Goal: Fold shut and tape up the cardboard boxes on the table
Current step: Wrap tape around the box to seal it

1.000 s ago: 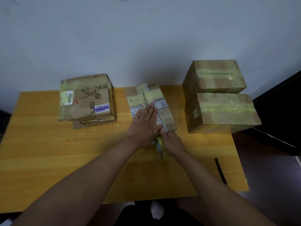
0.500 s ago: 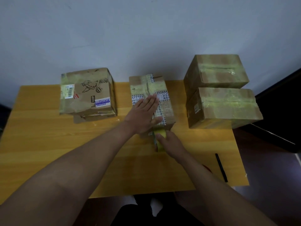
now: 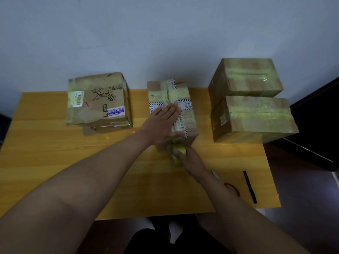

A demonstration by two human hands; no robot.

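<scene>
closed taped middle box (image 3: 185,99), yellow tape roll (image 3: 178,153) touching its near end

a black pen (image 3: 249,186) lies on my wooden table (image 3: 45,153) near its right front corner, pointing roughly away from me. just left of it sits a red loop (image 3: 232,188) — i can't tell what it is. behind the table rises a pale, bare wall (image 3: 146,33). at the far right stands something dark (image 3: 319,125) — too dim to make out. the floor (image 3: 308,208) below looks brownish.
</scene>
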